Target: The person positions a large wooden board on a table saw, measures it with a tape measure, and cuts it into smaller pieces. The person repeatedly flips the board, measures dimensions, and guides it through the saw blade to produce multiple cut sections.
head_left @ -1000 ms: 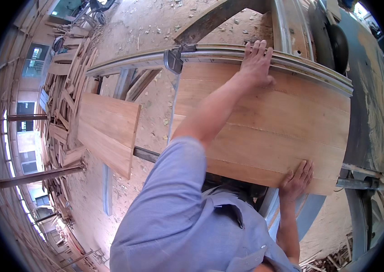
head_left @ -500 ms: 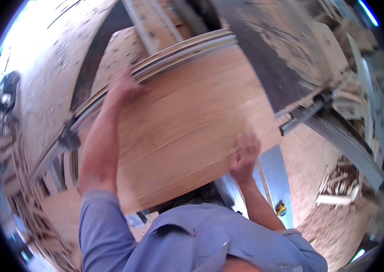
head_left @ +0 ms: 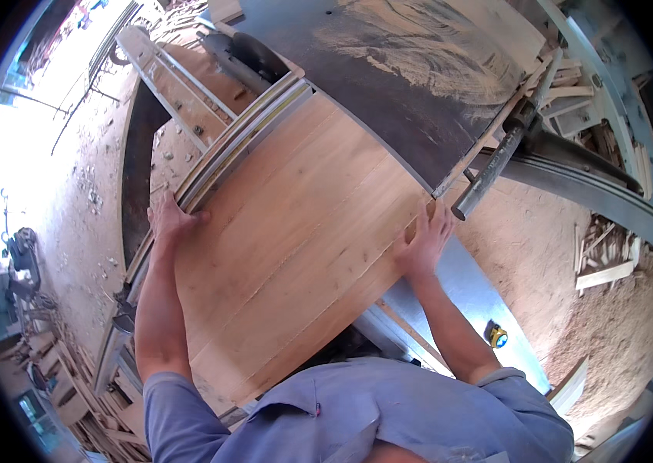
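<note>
A wide wooden panel (head_left: 288, 231) of joined boards lies in front of me, its far left edge along a metal fence (head_left: 241, 147). My left hand (head_left: 172, 218) is closed over that edge, thumb on the panel and fingers reaching over the fence. At the panel's near right corner, my right hand (head_left: 425, 238) grips the edge; some of its fingertips are hidden. The panel's right side runs along the edge of a dark machine table (head_left: 388, 100) dusted with sawdust.
A metal bar (head_left: 488, 171) juts out just beyond my right hand. On the silvery sliding surface (head_left: 469, 289) at the right sits a yellow tape measure (head_left: 498, 336). Wood offcuts (head_left: 604, 255) are piled at the right, with more scrap strips (head_left: 83, 393) at the lower left.
The panel appears turned in view, its far end now further left. My right hand has moved to the near right corner; my left hand stays at the fence, lower in view.
</note>
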The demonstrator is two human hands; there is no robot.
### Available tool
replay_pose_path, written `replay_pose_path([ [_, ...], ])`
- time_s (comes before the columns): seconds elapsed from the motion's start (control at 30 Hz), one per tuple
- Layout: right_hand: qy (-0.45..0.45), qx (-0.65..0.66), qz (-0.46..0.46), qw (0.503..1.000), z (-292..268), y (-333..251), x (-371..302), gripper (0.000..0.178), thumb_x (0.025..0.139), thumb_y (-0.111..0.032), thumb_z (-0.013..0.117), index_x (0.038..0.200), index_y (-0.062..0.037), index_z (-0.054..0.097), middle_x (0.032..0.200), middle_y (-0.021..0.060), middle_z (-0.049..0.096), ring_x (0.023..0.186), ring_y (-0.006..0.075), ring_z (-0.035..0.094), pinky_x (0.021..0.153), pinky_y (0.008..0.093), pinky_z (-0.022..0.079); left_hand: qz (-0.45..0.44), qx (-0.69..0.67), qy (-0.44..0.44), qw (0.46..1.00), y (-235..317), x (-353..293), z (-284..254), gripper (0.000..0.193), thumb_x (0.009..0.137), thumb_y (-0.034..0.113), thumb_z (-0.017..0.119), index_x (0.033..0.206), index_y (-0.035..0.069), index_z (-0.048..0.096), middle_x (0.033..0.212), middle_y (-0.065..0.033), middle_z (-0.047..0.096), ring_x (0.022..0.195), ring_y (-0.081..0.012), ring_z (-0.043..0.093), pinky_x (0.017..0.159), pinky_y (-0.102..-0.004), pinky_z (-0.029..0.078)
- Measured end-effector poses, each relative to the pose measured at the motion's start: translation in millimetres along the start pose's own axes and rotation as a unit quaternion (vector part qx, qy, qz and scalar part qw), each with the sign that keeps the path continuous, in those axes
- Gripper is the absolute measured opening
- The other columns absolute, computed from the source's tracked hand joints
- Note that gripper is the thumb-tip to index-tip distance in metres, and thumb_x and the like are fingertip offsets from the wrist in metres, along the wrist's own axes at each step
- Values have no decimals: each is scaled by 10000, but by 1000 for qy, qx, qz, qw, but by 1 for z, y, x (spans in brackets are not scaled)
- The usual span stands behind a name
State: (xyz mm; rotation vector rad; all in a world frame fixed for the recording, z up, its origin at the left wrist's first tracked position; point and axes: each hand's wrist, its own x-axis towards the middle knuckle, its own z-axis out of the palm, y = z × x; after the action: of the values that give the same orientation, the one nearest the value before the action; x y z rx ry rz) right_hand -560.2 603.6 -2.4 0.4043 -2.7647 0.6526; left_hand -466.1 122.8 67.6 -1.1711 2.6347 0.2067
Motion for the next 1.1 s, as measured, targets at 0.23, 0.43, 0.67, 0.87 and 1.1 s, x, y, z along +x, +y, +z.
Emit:
replay_pose_path([
  [0.23,-201,86,-215,952,-4,-66,-43,667,848,-270,635,1397,81,498,1535,288,399,1451,428,359,1222,544,225,5,9,0,1000,-4,18,-2,1117,560,525,894,1437,-2,445,1431,-212,546,1405,-319,458,1253,-500,142],
  [0.43,-202,59,-239,948,11,-80,-28,680,879,-316,596,1405,101,488,1535,296,402,1466,421,349,1225,533,230,21,9,30,999,-16,44,-3,1107,553,527,900,1419,-2,457,1417,-209,550,1389,-322,465,1253,-477,153],
  [0.67,-174,75,-235,953,40,-107,-6,669,867,-310,602,1389,97,506,1509,291,437,1453,415,372,1224,520,242,4,32,13,999,-24,83,-20,1087,552,519,901,1406,5,468,1377,-217,577,1374,-334,473,1251,-433,183],
  [0.87,-168,85,-228,955,63,-142,25,672,833,-289,633,1378,86,517,1483,276,466,1435,411,393,1217,517,261,12,20,36,999,-37,126,-36,1053,558,476,910,1396,-2,488,1334,-224,604,1350,-343,496,1222,-421,253],
  [1.1,-162,92,-221,957,98,-192,70,676,809,-262,656,1376,81,520,1480,267,473,1427,407,406,1210,512,274,-5,6,23,1000,-52,192,-61,896,583,404,933,1303,24,560,1286,-209,643,1272,-359,552,1113,-443,384],
])
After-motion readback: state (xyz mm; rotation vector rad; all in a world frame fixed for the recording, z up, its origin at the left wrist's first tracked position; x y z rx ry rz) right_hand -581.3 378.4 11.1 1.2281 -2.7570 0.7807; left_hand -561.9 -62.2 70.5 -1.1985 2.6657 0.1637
